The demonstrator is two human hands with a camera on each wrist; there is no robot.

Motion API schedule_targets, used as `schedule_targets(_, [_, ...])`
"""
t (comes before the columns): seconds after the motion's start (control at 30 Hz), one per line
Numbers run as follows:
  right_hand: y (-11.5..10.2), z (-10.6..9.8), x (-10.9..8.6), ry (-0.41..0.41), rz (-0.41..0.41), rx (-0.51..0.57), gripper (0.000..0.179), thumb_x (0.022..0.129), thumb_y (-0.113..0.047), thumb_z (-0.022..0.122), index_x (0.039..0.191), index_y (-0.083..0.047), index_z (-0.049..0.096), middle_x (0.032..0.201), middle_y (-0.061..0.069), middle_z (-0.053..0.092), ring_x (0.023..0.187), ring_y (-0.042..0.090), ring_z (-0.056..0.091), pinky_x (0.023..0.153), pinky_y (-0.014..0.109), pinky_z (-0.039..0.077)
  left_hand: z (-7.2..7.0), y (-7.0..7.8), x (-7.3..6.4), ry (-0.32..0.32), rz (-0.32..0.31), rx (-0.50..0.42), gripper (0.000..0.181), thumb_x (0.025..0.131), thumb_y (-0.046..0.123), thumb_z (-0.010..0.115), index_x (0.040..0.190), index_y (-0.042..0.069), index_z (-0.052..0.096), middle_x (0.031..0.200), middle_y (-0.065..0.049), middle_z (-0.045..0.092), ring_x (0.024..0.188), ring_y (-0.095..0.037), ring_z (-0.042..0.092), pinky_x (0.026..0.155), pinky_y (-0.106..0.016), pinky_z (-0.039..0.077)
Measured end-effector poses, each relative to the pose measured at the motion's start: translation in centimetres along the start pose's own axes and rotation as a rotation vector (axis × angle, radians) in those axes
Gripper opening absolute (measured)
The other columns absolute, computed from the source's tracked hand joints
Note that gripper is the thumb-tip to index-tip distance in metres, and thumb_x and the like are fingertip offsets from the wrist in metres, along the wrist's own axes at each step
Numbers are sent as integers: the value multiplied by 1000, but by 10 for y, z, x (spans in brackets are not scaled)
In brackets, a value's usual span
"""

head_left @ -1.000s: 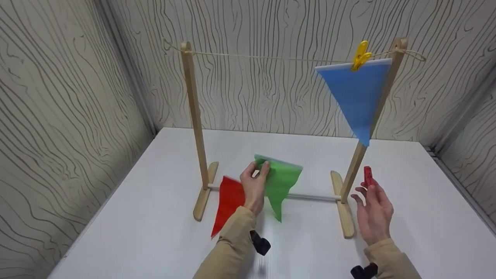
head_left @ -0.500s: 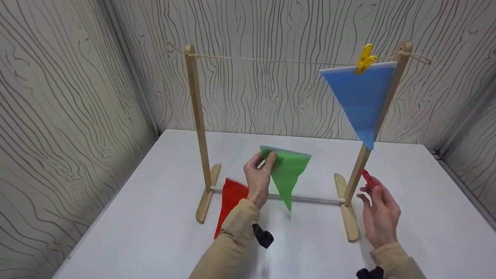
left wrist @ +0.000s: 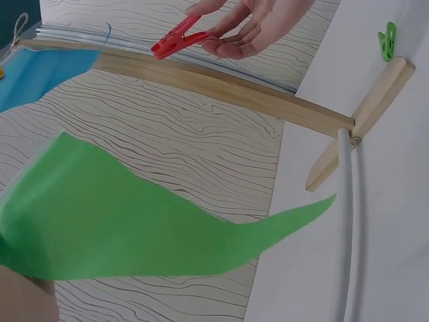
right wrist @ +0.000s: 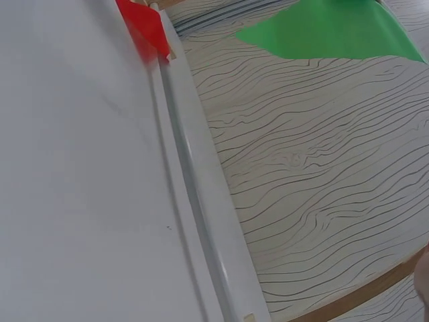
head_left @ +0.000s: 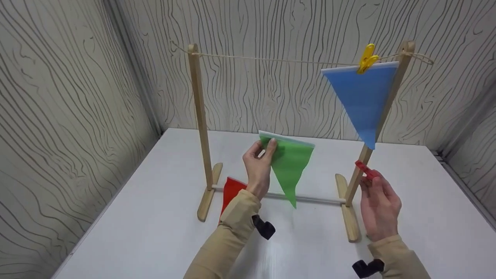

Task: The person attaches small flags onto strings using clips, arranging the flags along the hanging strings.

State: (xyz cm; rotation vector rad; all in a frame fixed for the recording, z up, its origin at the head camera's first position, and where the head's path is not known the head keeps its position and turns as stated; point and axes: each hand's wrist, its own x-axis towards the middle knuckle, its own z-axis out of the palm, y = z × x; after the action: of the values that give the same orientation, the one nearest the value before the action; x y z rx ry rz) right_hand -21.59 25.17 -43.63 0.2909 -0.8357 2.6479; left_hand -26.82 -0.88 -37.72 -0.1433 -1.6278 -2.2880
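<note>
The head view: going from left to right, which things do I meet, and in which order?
Left wooden post, red flag, left hand, green flag, red clip, right hand. The blue flag and right wooden post overlap these last two in width, so I leave them out.

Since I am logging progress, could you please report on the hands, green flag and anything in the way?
Left hand pinching green flag below string, not clipped. Right hand holding red clip. Blue flag hangs near string's right end; no obstruction seen.
</note>
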Motion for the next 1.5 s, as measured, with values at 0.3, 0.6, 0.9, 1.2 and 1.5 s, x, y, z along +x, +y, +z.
schedule_targets(0.3, [-4, 25, 7, -43, -19, 75, 26, 101, 2, 51, 124, 7, 63, 119, 16, 67, 108, 26, 70, 100, 29, 55, 13, 15, 8, 20, -19, -117, 28, 97, 15, 68, 118, -3, 67, 112, -13, 69, 94, -15, 71, 95, -36, 59])
schedule_targets(0.6, [-4, 52, 19, -50, -72, 42, 29, 99, 3, 54, 126, 8, 61, 120, 19, 69, 109, 28, 72, 97, 34, 56, 18, 31, 15, 20, -88, -274, 28, 98, 10, 65, 121, -7, 64, 104, -6, 67, 93, -13, 68, 100, -38, 57])
schedule_targets(0.9, [-1, 76, 26, -46, -92, 10, 31, 98, 5, 55, 128, 9, 57, 119, 21, 66, 107, 30, 73, 95, 34, 57, 23, 42, 22, 23, -100, -328, 28, 99, 9, 62, 122, -7, 62, 104, -5, 64, 101, -16, 65, 105, -44, 54])
schedule_targets(1.2, [-3, 99, 41, 6, -78, 7, 30, 96, 1, 60, 126, 6, 56, 122, 19, 60, 108, 28, 72, 95, 31, 58, 24, 56, 28, 24, -78, -308, 31, 99, 10, 62, 126, -6, 62, 106, -6, 63, 106, -20, 65, 105, -42, 54])
schedule_targets(1.5, [-7, 120, 52, -20, -107, -15, 30, 95, 1, 62, 124, 6, 57, 118, 19, 61, 107, 27, 72, 96, 30, 57, 29, 67, 32, 18, -80, -327, 31, 100, 11, 62, 126, -5, 62, 107, -5, 62, 108, -20, 63, 107, -43, 52])
